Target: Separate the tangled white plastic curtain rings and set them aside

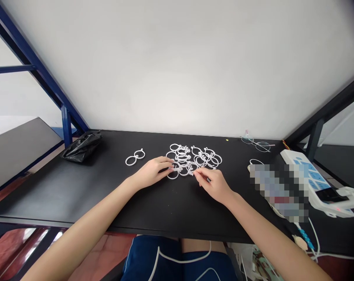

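Observation:
A heap of white plastic rings (194, 157) lies on the black table (106, 195), just beyond both hands. My left hand (153, 171) rests on the near left edge of the heap, its fingertips pinched on a ring (174, 172). My right hand (213, 183) pinches another white ring (191, 168) at the heap's near edge. The two hands' fingertips lie close together. Two separate white rings (135, 157) lie joined side by side to the left of the heap.
A crumpled black plastic bag (81, 147) sits at the back left. Eyeglasses (257, 143) lie at the back right. A white and blue power strip (311, 179) with cables lies at the right, beside a blurred-out patch. A white wall stands behind.

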Demonstrator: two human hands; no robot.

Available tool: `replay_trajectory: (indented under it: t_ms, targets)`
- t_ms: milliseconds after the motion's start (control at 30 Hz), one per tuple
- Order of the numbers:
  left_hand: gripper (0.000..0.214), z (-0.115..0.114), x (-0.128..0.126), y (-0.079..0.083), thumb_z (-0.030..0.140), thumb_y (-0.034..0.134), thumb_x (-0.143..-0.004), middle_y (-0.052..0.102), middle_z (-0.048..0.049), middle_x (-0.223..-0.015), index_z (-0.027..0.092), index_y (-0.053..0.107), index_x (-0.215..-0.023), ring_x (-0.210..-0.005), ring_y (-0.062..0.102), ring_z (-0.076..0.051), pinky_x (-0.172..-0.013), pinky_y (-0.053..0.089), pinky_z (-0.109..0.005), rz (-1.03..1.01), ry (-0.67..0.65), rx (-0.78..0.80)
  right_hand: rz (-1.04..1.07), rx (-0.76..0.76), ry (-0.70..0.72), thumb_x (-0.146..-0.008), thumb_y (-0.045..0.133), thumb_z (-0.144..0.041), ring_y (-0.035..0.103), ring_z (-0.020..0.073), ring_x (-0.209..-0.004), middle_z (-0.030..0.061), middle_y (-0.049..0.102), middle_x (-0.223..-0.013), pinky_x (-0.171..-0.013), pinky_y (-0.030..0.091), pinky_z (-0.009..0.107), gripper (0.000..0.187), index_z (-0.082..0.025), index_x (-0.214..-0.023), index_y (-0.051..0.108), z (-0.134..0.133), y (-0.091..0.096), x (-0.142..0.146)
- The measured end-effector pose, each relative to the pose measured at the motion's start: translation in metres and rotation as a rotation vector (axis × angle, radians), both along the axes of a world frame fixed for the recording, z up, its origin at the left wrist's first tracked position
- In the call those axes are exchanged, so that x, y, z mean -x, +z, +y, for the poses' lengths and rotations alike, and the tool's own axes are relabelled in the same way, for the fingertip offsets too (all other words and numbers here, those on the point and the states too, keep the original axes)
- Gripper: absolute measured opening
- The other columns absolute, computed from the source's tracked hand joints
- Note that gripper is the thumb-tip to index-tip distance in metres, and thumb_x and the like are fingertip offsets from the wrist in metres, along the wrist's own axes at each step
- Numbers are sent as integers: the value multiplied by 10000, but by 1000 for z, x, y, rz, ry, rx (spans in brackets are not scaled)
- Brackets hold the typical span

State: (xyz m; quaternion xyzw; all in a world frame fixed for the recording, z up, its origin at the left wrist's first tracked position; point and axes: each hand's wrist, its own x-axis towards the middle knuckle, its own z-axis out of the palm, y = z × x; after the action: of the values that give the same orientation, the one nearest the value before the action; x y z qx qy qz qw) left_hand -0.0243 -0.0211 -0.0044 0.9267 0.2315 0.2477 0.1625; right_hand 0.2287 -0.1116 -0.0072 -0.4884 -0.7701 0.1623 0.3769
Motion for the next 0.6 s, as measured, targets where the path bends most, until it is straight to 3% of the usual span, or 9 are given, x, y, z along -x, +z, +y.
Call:
replay_trajectory:
  t_ms: [333, 600]
  targets:
    - [262, 1, 1, 0, 296, 474, -972, 631, -112, -1152, 184, 710, -990, -949, 660, -189, -840, 544, -318, -40, -8, 5, -6, 18, 1, -984, 456, -312, 501, 100, -455, -31, 558, -548, -509, 391, 234, 266, -183, -817, 618, 0, 2, 1]
    - [232, -1, 0, 3, 280, 482, -967, 629, -105, -1123, 179, 691, -961, -963, 643, -187, -832, 534, -309, -34, 12, -53, -13, 1, 12, -987, 452, -305, 500, 98, -455, -32, 559, -548, -501, 393, 233, 264, -185, -822, 620, 0, 1, 1]
